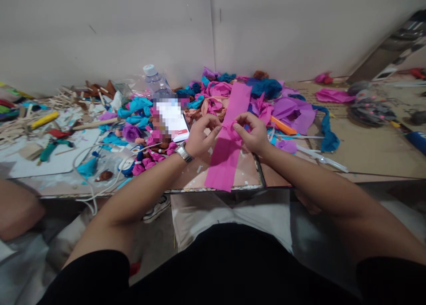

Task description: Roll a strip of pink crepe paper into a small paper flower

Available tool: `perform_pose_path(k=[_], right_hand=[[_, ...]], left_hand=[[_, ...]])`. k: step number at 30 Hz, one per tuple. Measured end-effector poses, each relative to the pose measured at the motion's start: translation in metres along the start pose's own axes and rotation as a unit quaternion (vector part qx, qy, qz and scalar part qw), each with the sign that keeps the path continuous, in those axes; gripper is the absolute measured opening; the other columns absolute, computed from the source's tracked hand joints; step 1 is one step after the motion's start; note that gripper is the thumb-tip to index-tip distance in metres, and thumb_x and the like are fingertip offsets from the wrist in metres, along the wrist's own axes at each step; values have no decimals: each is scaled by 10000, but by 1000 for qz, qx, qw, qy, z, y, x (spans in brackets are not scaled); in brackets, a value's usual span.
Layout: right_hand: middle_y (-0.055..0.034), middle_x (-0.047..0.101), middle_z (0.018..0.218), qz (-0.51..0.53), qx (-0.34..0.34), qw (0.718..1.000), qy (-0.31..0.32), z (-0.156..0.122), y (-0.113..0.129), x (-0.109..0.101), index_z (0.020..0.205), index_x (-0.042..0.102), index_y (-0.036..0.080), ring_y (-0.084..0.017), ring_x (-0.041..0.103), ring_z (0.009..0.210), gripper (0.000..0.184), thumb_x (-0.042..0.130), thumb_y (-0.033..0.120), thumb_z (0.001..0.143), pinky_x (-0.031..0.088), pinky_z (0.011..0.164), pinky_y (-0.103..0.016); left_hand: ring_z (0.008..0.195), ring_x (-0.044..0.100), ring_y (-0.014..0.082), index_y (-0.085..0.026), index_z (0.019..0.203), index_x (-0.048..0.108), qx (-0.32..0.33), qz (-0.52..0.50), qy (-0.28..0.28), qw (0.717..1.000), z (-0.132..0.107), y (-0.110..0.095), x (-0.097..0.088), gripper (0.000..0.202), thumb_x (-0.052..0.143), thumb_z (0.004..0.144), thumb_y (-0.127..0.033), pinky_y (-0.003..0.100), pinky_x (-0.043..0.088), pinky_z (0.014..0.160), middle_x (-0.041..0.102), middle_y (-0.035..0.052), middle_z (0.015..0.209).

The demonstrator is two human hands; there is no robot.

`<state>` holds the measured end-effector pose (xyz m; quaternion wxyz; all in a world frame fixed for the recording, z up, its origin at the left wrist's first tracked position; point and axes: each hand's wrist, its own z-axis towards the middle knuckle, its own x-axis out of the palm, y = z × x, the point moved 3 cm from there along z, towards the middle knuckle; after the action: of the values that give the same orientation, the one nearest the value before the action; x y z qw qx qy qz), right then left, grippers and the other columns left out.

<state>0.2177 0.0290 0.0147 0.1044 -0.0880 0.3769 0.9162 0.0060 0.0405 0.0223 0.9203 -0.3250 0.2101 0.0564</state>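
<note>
A long strip of pink crepe paper (222, 163) runs from the pile of coloured paper down to the table's front edge. My left hand (203, 134), with a metal watch on its wrist, pinches the strip's left side near the middle. Opposite it, my right hand (252, 131) pinches the right side, and the paper is gathered between the fingertips. Behind my left hand a phone (173, 119) with a lit screen leans on the pile. Just beyond my right hand lies an orange-handled tool (282, 126).
Crumpled paper pieces (293, 112) in purple, blue and pink cover the back of the table. A water bottle (155, 81) stands by the wall. White cable (78, 163) hangs over the front edge. Wooden sticks (71, 99) litter the left, and brown cardboard (376, 150) lies right.
</note>
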Motion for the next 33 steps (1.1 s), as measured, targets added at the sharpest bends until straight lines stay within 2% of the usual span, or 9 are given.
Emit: perform_pose_path(k=[3,8,13,18,24,27,29,33], right_hand=[[-5,664,822,9,3,1000,10,-1,0,1,962,695,224,-159,583,734,280,708,502,991,515,725,-323],[-3,664,794,8,19,1000,17,-1,1,3,944,698,223,-162,585,717,331,720,553,969,518,706,-323],[0,664,794,55,52,997,17,1,-1,4,945,696,222,-153,588,703,394,739,613,947,505,695,-316],[20,637,778,134,119,984,8,1,-7,8,933,678,229,-138,568,682,527,809,731,841,494,682,-298],[26,643,779,175,155,972,-15,0,-16,10,928,675,229,-128,574,682,559,848,743,789,476,634,-265],[21,661,799,146,133,980,-9,1,-18,8,938,683,225,-132,593,704,556,839,741,801,497,668,-275],[17,665,800,120,112,986,3,1,-16,7,944,685,222,-135,595,703,545,812,740,833,508,682,-286],[7,683,829,87,88,992,10,0,-12,7,964,677,225,-141,614,719,519,757,732,893,531,704,-296]], left_hand=[[842,652,169,-210,1084,663,28,15,7,999,1,-4,0,184,695,1018,-378,329,534,784,717,55,980],[858,662,186,-212,970,669,68,54,18,996,2,-10,1,118,623,1042,-293,360,536,826,721,55,919],[862,661,191,-210,987,664,32,38,7,999,2,-6,1,170,623,1051,-362,367,541,822,713,60,928],[849,660,178,-210,1004,669,2,-5,4,1000,0,0,2,233,663,1038,-440,349,542,800,701,51,934],[786,679,151,-215,1035,650,-53,-55,-10,997,-1,8,2,293,680,1023,-506,309,560,748,691,30,926],[795,670,159,-222,1101,678,-22,-24,-25,999,0,4,-1,231,688,1023,-439,320,554,756,704,36,950],[866,676,179,-232,1151,709,19,10,-8,1000,2,-2,-1,191,687,1019,-368,345,558,803,728,61,1033],[994,685,219,-227,997,738,52,39,33,997,3,-11,0,87,662,986,-268,400,571,905,719,87,1058]])
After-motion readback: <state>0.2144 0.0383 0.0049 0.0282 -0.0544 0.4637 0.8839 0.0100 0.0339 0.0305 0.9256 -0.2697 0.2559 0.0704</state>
